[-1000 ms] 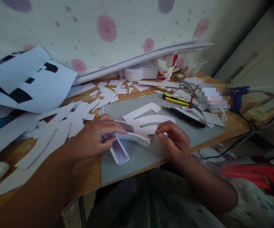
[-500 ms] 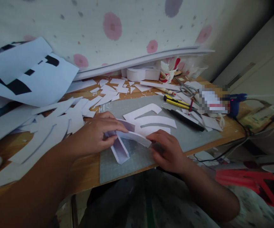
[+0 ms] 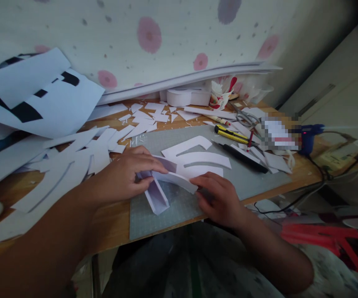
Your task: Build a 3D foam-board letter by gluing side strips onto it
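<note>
Pinched between the fingers of my left hand (image 3: 132, 171) is a white foam-board channel piece (image 3: 158, 199), which has upright side walls and rests on the grey cutting mat (image 3: 181, 213). A curved white strip (image 3: 181, 181) runs from this piece toward the right. My right hand (image 3: 219, 196) is closed on the strip's far end, thumb below and fingers above. My left fingertips also touch the strip where it meets the channel. Just behind, a flat white cut-out with curved arms (image 3: 197, 158) lies on the mat.
White offcuts (image 3: 73, 159) cover the desk's left side. A yellow utility knife (image 3: 230, 133), a black pen-like tool (image 3: 243, 157) and scissors (image 3: 243, 116) lie at right. Behind them stands a paper cup (image 3: 219, 100). A blue glue gun (image 3: 309, 138) sits at the right edge.
My right hand has shifted very slightly at the strip's end. My left hand and the channel piece look unmoved.
</note>
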Motion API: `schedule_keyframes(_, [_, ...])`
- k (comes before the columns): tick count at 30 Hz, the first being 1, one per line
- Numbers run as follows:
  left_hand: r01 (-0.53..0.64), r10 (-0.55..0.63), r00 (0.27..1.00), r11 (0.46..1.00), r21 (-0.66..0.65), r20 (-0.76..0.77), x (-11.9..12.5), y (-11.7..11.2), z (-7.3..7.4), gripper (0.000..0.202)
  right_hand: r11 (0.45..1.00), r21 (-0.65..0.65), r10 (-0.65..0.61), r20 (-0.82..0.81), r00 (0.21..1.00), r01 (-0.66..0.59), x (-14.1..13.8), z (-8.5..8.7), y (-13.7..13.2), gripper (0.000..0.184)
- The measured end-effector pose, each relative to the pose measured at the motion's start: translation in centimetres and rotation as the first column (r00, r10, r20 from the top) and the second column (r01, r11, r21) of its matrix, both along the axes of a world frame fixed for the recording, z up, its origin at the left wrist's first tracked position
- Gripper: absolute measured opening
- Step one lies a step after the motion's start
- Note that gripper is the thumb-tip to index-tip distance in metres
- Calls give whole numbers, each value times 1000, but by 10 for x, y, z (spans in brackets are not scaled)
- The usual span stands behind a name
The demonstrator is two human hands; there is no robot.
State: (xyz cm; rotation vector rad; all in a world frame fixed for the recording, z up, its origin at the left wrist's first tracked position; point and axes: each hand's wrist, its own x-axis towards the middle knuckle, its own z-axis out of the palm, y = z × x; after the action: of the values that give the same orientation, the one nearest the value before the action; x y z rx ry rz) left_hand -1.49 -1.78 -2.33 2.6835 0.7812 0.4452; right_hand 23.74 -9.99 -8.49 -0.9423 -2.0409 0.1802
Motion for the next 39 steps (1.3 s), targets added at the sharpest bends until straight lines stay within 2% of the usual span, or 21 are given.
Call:
schedule_keyframes(9, [0,0,1000,1000,-6,-5,-1,-1,1,25,999,16,28,-15,999,-28,0,-3,2,39])
schedule_keyframes(15, [-1,1,1000,1000,-9,2,-1,-1,2,27,998,64,21,34,999,-23,-2,-3,2,42])
schedule_keyframes(30, [-3,2,999,999,-40,-37,-2,-3,6,32,1000,17,8,54,999,-9,-2,1,2,33])
schedule_keyframes(32, [6,-8,999,999,-34,-34,-3,-3,5,33,999,41,-19,69,997,16,0,1,-1,33])
schedule_keyframes(35, [9,-10,1000,999,-31,-26,-3,-1,4,32,985,147,-90,22,996,85,2,7,-13,36])
schedule_keyframes(37, [4,-5,1000,999,-36,-27,-3,-1,4,32,979,193,-91,90,992,72,0,14,-22,37])
schedule_keyframes(39, [4,-5,1000,999,-37,-22,-3,-2,4,32,990,140,-58,310,949,15,-5,23,-30,41])
